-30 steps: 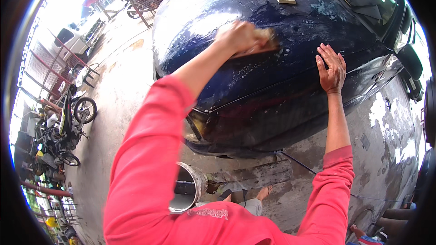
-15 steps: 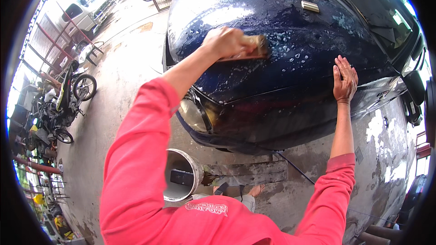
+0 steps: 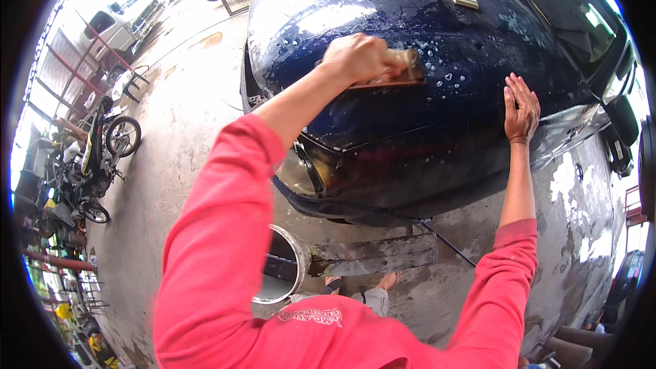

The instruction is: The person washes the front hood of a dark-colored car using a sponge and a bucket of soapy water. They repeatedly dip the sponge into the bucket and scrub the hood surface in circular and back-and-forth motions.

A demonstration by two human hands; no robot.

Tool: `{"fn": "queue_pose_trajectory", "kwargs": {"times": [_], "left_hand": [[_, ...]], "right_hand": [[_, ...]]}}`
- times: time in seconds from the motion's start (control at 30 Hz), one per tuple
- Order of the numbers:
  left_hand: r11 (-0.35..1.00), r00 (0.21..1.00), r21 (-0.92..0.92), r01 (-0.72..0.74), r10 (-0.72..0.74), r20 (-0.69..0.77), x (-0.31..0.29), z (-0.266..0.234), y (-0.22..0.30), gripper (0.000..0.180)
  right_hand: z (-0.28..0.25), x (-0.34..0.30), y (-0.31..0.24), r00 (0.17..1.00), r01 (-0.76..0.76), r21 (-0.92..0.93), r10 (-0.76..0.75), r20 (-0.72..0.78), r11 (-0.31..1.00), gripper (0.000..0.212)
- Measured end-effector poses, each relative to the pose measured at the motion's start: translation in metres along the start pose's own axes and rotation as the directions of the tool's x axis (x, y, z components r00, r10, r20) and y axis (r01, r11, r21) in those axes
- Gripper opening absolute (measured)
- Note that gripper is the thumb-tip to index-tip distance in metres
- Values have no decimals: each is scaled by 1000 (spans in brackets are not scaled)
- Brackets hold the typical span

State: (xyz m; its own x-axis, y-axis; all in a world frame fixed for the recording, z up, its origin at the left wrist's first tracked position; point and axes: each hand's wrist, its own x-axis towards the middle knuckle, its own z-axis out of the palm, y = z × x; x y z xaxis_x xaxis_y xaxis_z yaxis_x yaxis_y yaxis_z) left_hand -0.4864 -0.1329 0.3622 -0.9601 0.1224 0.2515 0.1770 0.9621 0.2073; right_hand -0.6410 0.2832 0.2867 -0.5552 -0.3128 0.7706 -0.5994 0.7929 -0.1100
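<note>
My left hand (image 3: 361, 60) is closed round a brownish sanding block (image 3: 413, 72) with a raised grip. The block lies flat on the dark blue car hood (image 3: 383, 119), partly hidden by my fingers and blurred by motion. Water drops and pale wet smears surround it on the paint. My right hand (image 3: 521, 111) rests palm down near the hood's side edge, below the windshield, its fingers stretched out and holding nothing. Farther up the hood lies a small cream-coloured block (image 3: 465, 1), apart from both hands.
A white bucket (image 3: 302, 260) with a dark object inside stands by my feet, beside a wooden plank (image 3: 383, 253). A thin dark hose (image 3: 451, 244) runs along the wet concrete. Motorcycles (image 3: 123, 135) stand at the left, with a white vehicle (image 3: 109, 31) behind them.
My left hand has slid the sanding block to the right along the hood. My right hand stays in nearly the same place. The view has shifted slightly.
</note>
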Motion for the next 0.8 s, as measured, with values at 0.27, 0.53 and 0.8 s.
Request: {"fn": "queue_pose_trajectory", "kwargs": {"times": [0.27, 0.53, 0.8], "left_hand": [[996, 995, 57, 75, -78, 56, -105, -20, 31, 34], [997, 998, -70, -21, 25, 52, 127, 15, 123, 34], [996, 997, 86, -11, 4, 78, 15, -8, 136, 22]], "right_hand": [[-7, 4, -8, 1000, -18, -14, 18, -1, 1000, 33], [-14, -2, -7, 999, 43, 3, -43, 9, 999, 40], [-18, 20, 79, 987, -162, -96, 162, -2, 982, 46]]}}
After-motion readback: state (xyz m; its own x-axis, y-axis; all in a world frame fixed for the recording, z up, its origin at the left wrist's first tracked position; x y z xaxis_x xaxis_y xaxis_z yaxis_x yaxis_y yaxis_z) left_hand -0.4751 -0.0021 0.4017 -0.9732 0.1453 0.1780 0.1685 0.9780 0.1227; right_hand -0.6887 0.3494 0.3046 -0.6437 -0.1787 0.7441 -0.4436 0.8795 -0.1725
